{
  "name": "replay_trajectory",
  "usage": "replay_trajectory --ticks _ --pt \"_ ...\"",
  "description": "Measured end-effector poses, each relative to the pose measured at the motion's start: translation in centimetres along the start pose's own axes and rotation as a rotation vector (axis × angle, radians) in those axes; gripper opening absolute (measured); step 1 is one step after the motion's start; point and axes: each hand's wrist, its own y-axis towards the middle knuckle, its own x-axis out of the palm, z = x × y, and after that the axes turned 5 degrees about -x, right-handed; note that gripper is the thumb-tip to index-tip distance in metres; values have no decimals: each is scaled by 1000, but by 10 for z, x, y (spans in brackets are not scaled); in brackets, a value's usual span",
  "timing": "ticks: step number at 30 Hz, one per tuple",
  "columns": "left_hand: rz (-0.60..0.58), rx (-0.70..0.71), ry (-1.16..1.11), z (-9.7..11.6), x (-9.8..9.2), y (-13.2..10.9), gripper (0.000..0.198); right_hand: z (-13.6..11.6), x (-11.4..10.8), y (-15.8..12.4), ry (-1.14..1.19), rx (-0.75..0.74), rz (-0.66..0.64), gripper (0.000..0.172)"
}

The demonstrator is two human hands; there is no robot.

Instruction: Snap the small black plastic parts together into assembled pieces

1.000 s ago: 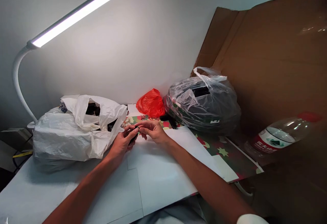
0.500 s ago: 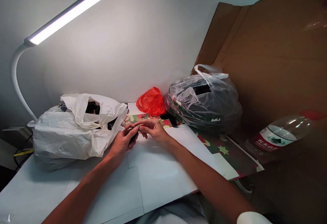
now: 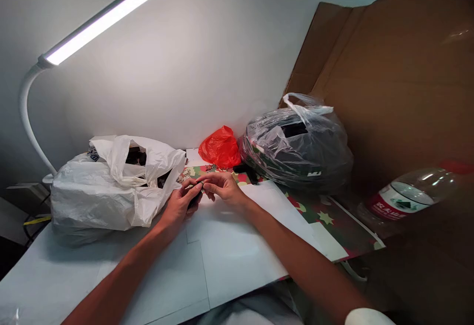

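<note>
My left hand (image 3: pixel 182 203) is closed round a small black object (image 3: pixel 196 199), mostly hidden by the fingers, so its kind does not show. Close against it, my right hand (image 3: pixel 222 187) has thumb and fingertips pinched together at the object's upper end. Whatever is between those fingertips is too small to make out. Both hands are above the white sheets (image 3: pixel 237 246) on the table. Just behind them lie small metallic bits (image 3: pixel 188 173) on a patterned surface, and a black piece (image 3: pixel 246 171) rests near the clear bag.
On the left stands a white plastic bag (image 3: pixel 99 201) with dark pieces inside. A red bag (image 3: pixel 221 148) and a full clear bag (image 3: pixel 296 152) sit by the wall. A bottle (image 3: pixel 407 196) and a cardboard sheet (image 3: pixel 400 93) are at right; a lamp (image 3: pixel 118 19) hangs overhead.
The whole view has shifted very slightly. Both hands keep nearly the same place and grip, with only a tiny movement at the fingertips.
</note>
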Motion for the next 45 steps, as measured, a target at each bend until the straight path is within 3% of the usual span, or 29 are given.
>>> replay_trajectory --ticks 32,41,45 --pt "-41 15 19 1 1 -1 53 -1 0 0 -5 1 -13 47" --pt "6 6 26 -2 -1 2 46 1 -1 0 -22 3 -36 47" --pt "67 76 95 -5 -3 4 36 1 0 -1 -37 21 -9 48"
